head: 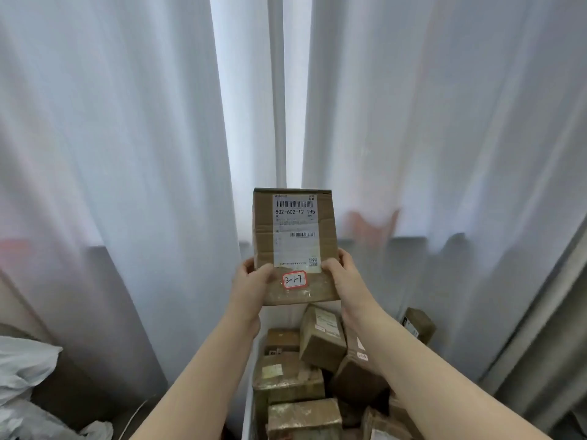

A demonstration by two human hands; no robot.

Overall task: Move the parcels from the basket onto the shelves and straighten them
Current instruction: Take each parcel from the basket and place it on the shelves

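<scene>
A brown cardboard parcel point(293, 239) is held up in front of me, its white shipping label and a red-bordered tag reading 3-1-7 facing me. My left hand point(252, 282) grips its lower left edge, thumb on the front. My right hand point(341, 277) grips its lower right edge the same way. Below the parcel stands the basket point(249, 404) with several more brown parcels point(320, 341) piled inside, some taped. No shelf is in view.
White curtains point(127, 154) hang across the whole background, with a gap in the middle. A white plastic bag point(25, 369) lies at the lower left. A grey frame or wall edge point(546, 328) slants along the right.
</scene>
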